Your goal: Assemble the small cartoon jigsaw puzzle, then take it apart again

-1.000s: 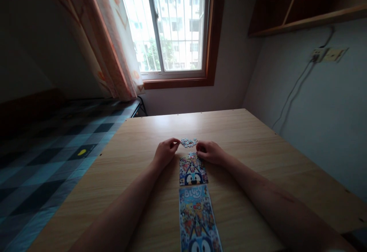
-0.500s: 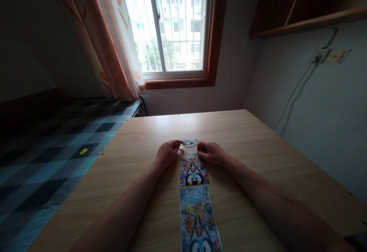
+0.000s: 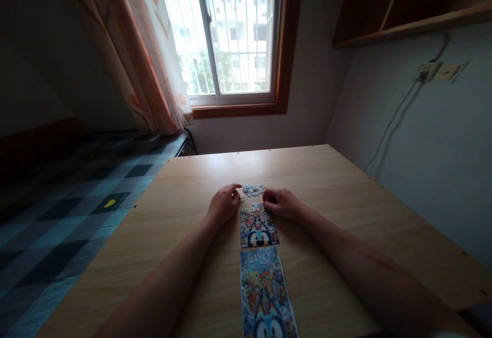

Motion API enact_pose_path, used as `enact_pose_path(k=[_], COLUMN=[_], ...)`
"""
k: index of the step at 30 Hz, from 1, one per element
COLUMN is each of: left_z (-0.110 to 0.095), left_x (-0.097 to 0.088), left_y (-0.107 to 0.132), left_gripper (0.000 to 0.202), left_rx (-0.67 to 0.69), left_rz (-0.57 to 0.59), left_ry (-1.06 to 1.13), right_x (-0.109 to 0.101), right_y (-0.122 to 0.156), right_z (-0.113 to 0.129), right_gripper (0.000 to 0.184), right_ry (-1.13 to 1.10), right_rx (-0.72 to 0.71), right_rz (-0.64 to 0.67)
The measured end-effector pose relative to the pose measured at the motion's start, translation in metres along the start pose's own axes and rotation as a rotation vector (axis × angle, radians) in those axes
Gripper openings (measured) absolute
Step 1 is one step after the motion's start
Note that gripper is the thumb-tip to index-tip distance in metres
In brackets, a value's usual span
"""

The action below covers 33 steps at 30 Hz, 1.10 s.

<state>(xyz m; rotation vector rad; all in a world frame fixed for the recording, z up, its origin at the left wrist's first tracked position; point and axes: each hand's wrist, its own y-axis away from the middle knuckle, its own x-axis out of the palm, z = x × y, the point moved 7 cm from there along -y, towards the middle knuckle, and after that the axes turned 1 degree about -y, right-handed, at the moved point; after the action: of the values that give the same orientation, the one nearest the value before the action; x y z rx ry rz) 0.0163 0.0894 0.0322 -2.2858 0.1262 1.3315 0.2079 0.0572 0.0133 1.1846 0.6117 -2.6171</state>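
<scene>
I take the puzzle [image 3: 259,226] on the table [image 3: 346,199] as my mark. Behind it lies a heap of pieces [image 3: 253,190]. The left hand [image 3: 223,205] rests just left of its far edge, the right hand [image 3: 282,203] just right. Before it, nearly touching, lies the sheet [image 3: 265,292]. The bed [image 3: 77,199] stands well to its left, the window [image 3: 230,35] far behind.

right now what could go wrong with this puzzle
1. The pieces lie loose between the left hand and right hand; a quick sweep could scatter them over the table.
2. The right hand's fingertips sit at the far edge of the puzzle; a push might buckle the joined part.
3. The light is dim, so a misfit seems likely.
</scene>
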Motion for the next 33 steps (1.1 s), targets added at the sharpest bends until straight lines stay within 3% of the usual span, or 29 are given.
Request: enact_pose_path(k=[5,12,16,20,27,33], left_z=[-0.001,-0.003,-0.008,-0.022,-0.047,-0.05], left_x=[0.0,0.004,0.0,-0.002,0.011,0.01], left_y=[0.001,0.002,0.003,0.007,0.016,0.015], left_gripper=[0.02,0.039,0.028,0.016,0.011,0.009], left_rx=[0.036,0.159,0.225,0.35,0.527,0.482], left_rz=[0.02,-0.01,-0.048,-0.056,0.09,0.139], left_ry=[0.029,0.071,0.083,0.031,-0.156,-0.178], right_x=[0.0,-0.001,-0.001,0.0,0.0,0.001], right_y=[0.0,0.0,0.001,0.001,0.0,0.0], right_z=[0.0,0.002,0.0,0.0,0.011,0.008], right_gripper=[0.006,0.005,0.009,0.025,0.015,0.012], right_ry=[0.0,-0.001,-0.013,-0.036,0.112,0.085], right_rx=[-0.011,-0.022,-0.022,-0.022,-0.135,-0.152], right_rz=[-0.007,-0.009,-0.013,-0.01,-0.015,-0.022])
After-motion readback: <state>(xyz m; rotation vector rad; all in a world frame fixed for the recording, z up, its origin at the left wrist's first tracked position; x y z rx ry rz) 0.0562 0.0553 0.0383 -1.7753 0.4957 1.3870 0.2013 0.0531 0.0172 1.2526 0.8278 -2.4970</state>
